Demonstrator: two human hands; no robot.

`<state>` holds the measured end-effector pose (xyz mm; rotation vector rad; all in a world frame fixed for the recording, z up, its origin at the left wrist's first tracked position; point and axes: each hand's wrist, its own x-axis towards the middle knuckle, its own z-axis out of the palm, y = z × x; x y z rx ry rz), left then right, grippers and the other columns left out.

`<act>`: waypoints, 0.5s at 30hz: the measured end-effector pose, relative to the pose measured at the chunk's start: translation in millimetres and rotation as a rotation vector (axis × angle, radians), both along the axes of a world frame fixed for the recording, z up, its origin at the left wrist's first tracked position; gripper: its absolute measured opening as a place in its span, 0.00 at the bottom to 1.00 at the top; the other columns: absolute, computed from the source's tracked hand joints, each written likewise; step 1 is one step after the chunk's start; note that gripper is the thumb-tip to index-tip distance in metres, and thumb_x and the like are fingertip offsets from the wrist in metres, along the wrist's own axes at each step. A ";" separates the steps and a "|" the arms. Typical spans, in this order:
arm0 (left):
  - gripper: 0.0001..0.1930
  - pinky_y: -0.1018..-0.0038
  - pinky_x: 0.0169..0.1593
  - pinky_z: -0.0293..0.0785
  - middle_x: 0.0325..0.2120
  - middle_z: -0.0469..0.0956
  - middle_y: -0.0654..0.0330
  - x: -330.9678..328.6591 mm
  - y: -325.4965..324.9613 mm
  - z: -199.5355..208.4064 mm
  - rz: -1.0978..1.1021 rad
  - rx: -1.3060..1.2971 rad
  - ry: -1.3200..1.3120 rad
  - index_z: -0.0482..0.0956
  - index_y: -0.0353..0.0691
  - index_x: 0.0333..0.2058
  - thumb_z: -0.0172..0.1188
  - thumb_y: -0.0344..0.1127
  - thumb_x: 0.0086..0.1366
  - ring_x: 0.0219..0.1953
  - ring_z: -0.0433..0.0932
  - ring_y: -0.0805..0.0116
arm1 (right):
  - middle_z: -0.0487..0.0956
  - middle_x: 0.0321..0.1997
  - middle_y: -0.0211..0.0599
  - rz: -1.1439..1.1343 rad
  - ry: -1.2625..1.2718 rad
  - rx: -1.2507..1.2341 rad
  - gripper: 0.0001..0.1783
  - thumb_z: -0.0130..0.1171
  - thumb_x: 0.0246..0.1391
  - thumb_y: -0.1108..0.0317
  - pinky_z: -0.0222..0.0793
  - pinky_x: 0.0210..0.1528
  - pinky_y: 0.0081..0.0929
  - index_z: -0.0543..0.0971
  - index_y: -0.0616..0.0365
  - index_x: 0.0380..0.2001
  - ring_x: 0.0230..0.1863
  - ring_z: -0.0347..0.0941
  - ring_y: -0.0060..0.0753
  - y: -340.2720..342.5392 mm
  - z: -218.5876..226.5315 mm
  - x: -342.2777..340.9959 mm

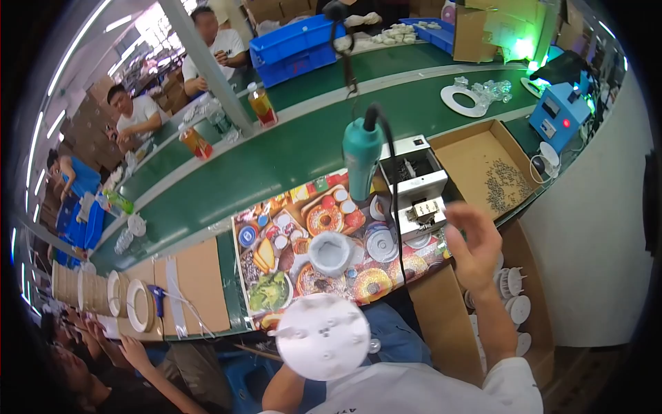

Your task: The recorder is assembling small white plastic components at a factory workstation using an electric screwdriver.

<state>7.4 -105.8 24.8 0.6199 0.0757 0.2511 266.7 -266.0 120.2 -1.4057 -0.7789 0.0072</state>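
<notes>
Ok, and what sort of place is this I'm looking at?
Most likely a factory assembly line. A green power tool hangs over the work, a shallow cardboard tray holds what look like small screws, and other people are beyond the long green bench.

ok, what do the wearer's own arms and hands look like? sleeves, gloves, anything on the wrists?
Right hand: no glove, no watch or band visible on the wrist. Right sleeve: white, short, forearm uncovered below it. Left forearm is uncovered too; left hand mostly hidden, can't tell about gloves.
</notes>
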 end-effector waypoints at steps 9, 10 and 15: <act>0.18 0.68 0.30 0.74 0.31 0.69 0.55 -8.3 59.8 113.1 0.887 1.068 0.131 0.65 0.36 0.38 0.57 0.40 0.55 0.29 0.73 0.65 | 0.71 0.51 0.40 0.553 -0.079 0.162 0.40 0.66 0.38 0.70 0.62 0.54 0.29 0.60 0.57 0.57 0.50 0.68 0.30 130.8 39.6 45.5; 0.13 0.72 0.25 0.74 0.21 0.69 0.56 15.8 55.5 126.8 1.081 0.820 0.045 0.64 0.35 0.31 0.58 0.32 0.52 0.19 0.72 0.67 | 0.73 0.46 0.38 0.624 -0.015 0.082 0.38 0.67 0.38 0.70 0.65 0.51 0.28 0.63 0.57 0.55 0.46 0.70 0.29 135.7 41.1 43.6; 0.09 0.73 0.27 0.73 0.22 0.69 0.57 68.2 49.6 176.6 1.280 1.034 0.032 0.66 0.34 0.30 0.56 0.30 0.53 0.22 0.72 0.67 | 0.77 0.30 0.32 0.455 -0.029 0.146 0.21 0.67 0.39 0.71 0.70 0.39 0.24 0.72 0.61 0.39 0.33 0.73 0.23 144.6 26.7 33.0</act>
